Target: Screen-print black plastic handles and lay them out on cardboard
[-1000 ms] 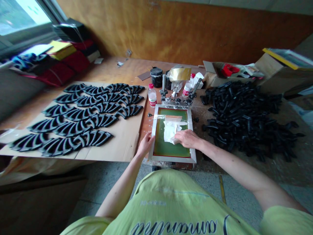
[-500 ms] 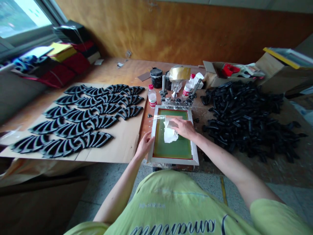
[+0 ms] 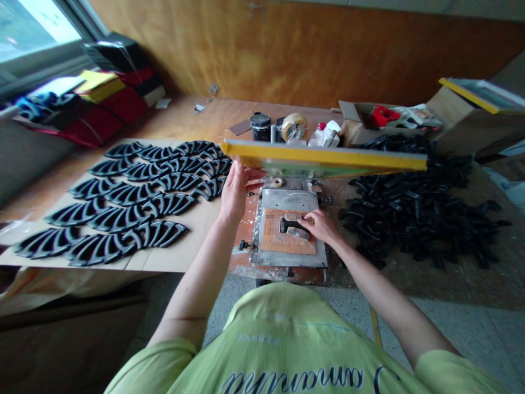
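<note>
My left hand (image 3: 235,191) is closed on the left end of a screen printing frame (image 3: 324,157), which is tilted up so that its yellow edge faces me. Below the frame lies a metal base plate (image 3: 287,198) with a wooden board (image 3: 273,241) on it. A curved black plastic piece (image 3: 290,224) rests on a small block in the middle of the board. The fingers of my right hand (image 3: 318,225) pinch the right end of that piece.
Rows of black plastic pieces (image 3: 110,241) lie on a cardboard sheet (image 3: 209,235) to the left. A heap of similar pieces (image 3: 418,213) is on the right. Behind the frame stand a black tub (image 3: 260,127), a tape roll (image 3: 294,127) and a red-capped bottle (image 3: 320,135).
The frame has swung up from lying flat, lifted by my left hand. My right hand has let go of the white paper and moved down to the black piece, which was covered before.
</note>
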`<state>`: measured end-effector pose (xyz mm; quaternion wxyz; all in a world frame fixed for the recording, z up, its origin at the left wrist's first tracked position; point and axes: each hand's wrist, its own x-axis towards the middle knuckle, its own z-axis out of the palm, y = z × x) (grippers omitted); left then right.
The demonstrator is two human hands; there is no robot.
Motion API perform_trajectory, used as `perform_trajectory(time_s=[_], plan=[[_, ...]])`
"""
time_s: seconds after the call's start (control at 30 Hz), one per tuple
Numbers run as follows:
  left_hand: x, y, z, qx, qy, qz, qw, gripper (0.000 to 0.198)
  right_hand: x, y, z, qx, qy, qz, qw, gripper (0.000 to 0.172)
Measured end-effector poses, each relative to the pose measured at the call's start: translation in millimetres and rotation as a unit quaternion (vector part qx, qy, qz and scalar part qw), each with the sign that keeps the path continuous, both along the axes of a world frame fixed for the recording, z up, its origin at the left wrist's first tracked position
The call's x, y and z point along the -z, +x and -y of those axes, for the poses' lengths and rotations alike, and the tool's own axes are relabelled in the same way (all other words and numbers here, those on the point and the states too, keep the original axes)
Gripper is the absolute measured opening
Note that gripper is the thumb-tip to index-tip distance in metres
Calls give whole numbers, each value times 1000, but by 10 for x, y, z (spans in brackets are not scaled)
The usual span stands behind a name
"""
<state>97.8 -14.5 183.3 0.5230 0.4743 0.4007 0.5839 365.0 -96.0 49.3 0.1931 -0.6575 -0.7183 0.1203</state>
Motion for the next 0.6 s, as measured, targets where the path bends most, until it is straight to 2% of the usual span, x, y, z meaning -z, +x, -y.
perform_trajectory(time_s=[0.07,0.1,0.17,0.23,0.27,0.3,0.37,0.43,0.5,0.53,0.57,0.6], plan=[[-28,44,-48,-10,0,9,1000,48,109,-236,76,-17,-40,52,998,23],[7,59,-9,-24,-6,15,1000,48,123,-319,89,-6,-61,69,996,20],[179,91,202,-30,-55,21,998,49,88,-433,101,37,-107,65,991,17],[448,147,549,40,-166,-1,985,54,12,-550,150,83,-129,28,988,18],[595,185,743,120,-244,-32,962,57,-27,-631,199,99,-122,8,988,18],[734,223,927,169,-307,-50,935,60,-61,-728,261,101,-105,-11,989,19],[960,272,1208,190,-361,-39,912,59,-107,-926,401,44,-53,-38,997,20],[1108,217,1303,149,-368,-22,918,54,-121,-1006,510,-74,-2,-44,996,21],[1221,-3,1205,96,-350,-72,929,48,-107,-827,557,-150,30,-22,988,22],[1282,-176,1107,73,-334,-134,930,46,-88,-624,560,-139,36,-1,990,22],[1354,-381,994,50,-310,-216,925,44,-61,-357,554,-97,33,25,994,22],[1437,-604,883,24,-275,-316,908,42,-25,-45,545,-28,24,54,998,21]])
